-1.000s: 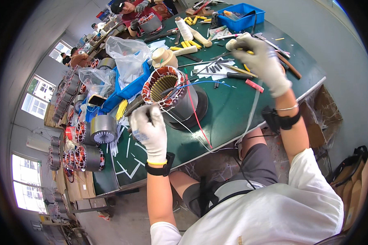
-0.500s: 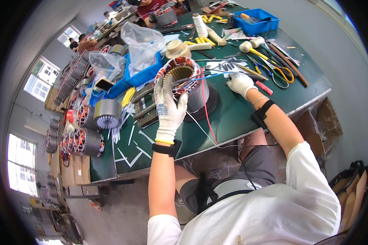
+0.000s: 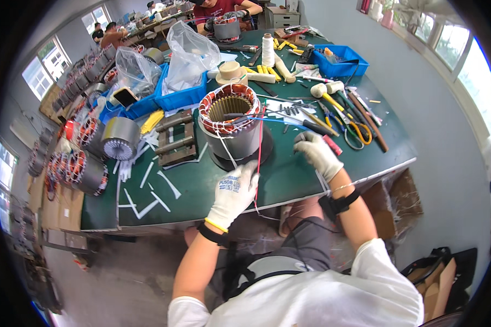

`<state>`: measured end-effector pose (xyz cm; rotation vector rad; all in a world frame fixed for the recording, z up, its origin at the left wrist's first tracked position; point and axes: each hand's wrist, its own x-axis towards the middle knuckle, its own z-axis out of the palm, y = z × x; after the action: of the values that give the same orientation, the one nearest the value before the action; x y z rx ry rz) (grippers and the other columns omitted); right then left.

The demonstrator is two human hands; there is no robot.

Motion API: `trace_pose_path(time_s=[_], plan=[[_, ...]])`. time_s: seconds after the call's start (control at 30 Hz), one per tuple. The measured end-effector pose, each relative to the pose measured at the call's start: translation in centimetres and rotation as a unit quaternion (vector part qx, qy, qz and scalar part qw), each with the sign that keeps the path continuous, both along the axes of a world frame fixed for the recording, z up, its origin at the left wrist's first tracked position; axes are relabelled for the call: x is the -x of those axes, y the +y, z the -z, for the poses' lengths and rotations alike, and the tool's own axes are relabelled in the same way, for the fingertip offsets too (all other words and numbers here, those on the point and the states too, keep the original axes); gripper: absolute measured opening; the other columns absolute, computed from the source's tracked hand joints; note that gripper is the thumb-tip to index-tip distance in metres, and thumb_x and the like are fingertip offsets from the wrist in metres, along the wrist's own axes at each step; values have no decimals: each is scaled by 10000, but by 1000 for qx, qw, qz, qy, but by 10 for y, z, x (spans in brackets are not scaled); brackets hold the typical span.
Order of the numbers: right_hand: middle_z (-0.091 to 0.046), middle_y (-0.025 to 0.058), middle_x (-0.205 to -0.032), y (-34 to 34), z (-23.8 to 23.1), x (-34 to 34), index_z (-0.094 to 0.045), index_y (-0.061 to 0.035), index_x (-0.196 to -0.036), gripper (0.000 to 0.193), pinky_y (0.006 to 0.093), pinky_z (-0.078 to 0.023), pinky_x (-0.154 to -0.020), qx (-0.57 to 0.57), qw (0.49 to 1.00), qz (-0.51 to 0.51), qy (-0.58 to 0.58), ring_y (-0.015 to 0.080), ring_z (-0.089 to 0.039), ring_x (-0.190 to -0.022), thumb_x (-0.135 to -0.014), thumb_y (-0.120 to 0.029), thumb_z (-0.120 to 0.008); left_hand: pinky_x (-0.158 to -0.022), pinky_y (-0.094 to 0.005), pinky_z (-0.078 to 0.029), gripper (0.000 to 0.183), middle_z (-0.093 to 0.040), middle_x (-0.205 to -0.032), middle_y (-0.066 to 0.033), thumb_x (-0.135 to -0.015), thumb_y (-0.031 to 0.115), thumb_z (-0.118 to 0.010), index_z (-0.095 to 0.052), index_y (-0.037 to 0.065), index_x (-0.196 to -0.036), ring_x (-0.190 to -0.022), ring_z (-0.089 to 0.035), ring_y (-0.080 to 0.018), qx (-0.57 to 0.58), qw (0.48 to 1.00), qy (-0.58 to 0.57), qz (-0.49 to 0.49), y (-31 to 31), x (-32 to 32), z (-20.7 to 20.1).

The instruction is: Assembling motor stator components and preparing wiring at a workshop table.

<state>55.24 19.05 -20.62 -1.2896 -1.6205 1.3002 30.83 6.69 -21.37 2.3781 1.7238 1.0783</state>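
Observation:
A motor stator [image 3: 235,139], a grey steel cylinder with copper windings laced in white cord, stands upright on a dark round base. Just in front of it is my left hand [image 3: 235,191], in a white glove, its fingers closed on a white cord [image 3: 227,150] that runs down from the windings. A red lead [image 3: 261,158] and a blue lead [image 3: 286,120] come off the stator's right side. To the right, my gloved right hand [image 3: 317,155] is over the table with fingers curled; whatever they hold is hidden. A white strand [image 3: 322,182] hangs below it.
Scissors [image 3: 354,133], mallets [image 3: 319,91] and a red marker-like stick [image 3: 332,145] lie right. Blue bins [image 3: 183,98] [image 3: 341,64] stand behind. Left are a steel frame [image 3: 175,143], paper strips [image 3: 147,173] and more stators [image 3: 120,137]. A co-worker [image 3: 223,10] works opposite.
My left hand has left the stator's top rim and come down toward the table's near edge with the white cord. My right hand has moved away from the tools toward me. The view has shifted.

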Motion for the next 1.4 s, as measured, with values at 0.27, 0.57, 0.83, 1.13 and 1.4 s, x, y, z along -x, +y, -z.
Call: trace_pose_path(time_s=[0.27, 0.57, 0.83, 1.13, 1.4], plan=[[-563, -48, -820, -73, -52, 46, -616, -44, -1127, 323, 182, -289, -484, 172, 961, -167, 137, 18, -400, -573, -844, -185, -682, -702, -331, -530, 324, -641, -835, -103, -909, 106, -624, -655, 124, -1231, -748, -638, -251, 77, 980, -178, 36, -18, -1, -48], [-689, 77, -981, -62, -56, 62, -618, 41, -1171, 423, 271, -495, -713, 38, 993, -85, 71, 117, -605, -812, -872, -249, -688, -707, -259, -517, 166, -702, -857, -67, -914, 106, -684, -673, -31, -1007, -787, -635, -93, 169, 945, -276, 54, -14, 11, -18], [-670, 124, -983, -9, -51, 97, -564, 88, -1226, 472, 320, -506, -809, -277, 954, 52, 103, 171, -612, -891, -861, -168, -718, -847, -369, -527, 233, -580, -1327, -185, -858, 238, -725, -699, 24, -945, -1000, -662, -291, 121, 967, -225, 3, -8, 24, -2], [-486, -34, -726, -17, -32, 84, -578, -73, -965, 63, 202, -224, -397, 244, 872, -30, 424, 22, -312, -463, -950, -126, -610, -959, -395, -468, 245, -486, -1442, -200, -828, 258, -755, -708, 56, -959, -1125, -599, -304, 137, 970, -139, 145, 10, 28, -37], [-672, 30, -875, -51, -23, 119, -659, 16, -1109, 263, 228, -466, -623, -128, 957, 133, 225, 72, -561, -687, -908, -150, -689, -684, -367, -488, 235, -636, -1027, -113, -856, 195, -715, -658, 10, -989, -775, -609, -222, 205, 951, -170, 157, -27, -2, -28]])
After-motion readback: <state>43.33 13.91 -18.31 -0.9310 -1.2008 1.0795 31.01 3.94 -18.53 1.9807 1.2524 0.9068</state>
